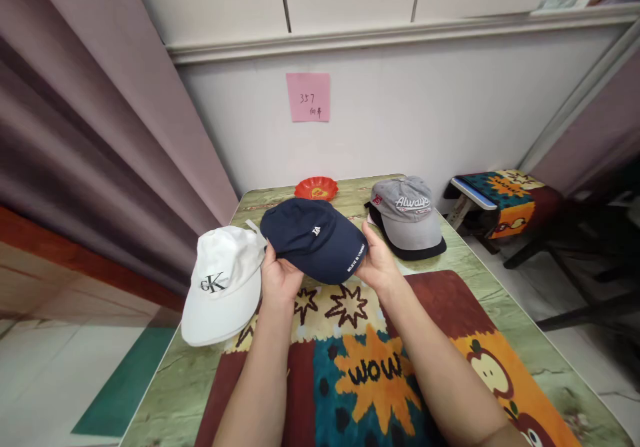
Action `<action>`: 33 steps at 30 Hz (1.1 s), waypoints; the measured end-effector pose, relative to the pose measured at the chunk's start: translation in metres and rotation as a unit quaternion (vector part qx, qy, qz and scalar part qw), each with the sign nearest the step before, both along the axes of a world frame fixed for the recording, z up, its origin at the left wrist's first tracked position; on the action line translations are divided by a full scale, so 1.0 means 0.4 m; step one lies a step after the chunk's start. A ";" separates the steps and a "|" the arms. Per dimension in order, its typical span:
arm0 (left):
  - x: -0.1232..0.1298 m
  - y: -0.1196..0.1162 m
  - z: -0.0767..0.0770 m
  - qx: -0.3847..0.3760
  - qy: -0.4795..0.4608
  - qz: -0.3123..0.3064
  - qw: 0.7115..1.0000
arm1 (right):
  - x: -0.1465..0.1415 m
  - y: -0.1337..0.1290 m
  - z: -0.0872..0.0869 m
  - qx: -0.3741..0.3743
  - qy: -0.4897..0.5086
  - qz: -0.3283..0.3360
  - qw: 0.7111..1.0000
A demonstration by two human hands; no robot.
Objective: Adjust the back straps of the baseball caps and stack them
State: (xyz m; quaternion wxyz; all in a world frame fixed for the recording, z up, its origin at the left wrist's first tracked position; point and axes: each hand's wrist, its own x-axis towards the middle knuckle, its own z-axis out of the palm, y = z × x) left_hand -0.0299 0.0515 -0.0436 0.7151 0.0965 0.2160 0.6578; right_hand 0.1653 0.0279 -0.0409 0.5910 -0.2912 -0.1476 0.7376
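Observation:
A navy baseball cap with a small white emblem and white lettering on its brim is held between both my hands, above the table. My left hand grips its lower left edge, thumb on top and fingers beneath. At the right end of the brim, my right hand pinches it. To the left lies a white cap with black letters, close to my left hand. On the right, a grey cap reading "Always" rests on top of a black cap.
A red scalloped dish stands at the table's back edge. The colourful mat covers the front of the green table. A pink note is on the wall behind. A stool stands beyond the table's right side.

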 end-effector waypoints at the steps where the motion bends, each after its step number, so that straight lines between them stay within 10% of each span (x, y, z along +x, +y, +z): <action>1: 0.008 -0.002 -0.003 -0.006 0.005 -0.009 1.000 | -0.002 -0.009 0.007 -0.022 0.016 0.002 1.000; 7: 0.055 -0.070 -0.030 -0.027 0.181 -0.071 0.981 | 0.049 -0.028 0.074 -0.062 0.045 -0.070 0.995; 14: 0.089 -0.222 -0.137 0.060 0.562 -0.090 0.820 | 0.300 0.063 0.203 0.128 0.103 -0.255 0.953; 24: 0.082 -0.236 -0.187 0.142 0.638 -0.071 0.753 | 0.426 0.096 -0.084 -0.186 -0.008 -0.347 0.919; 33: 0.081 -0.241 -0.177 0.154 0.632 -0.069 0.756 | 0.447 0.087 -0.145 -0.154 -0.109 -0.364 0.912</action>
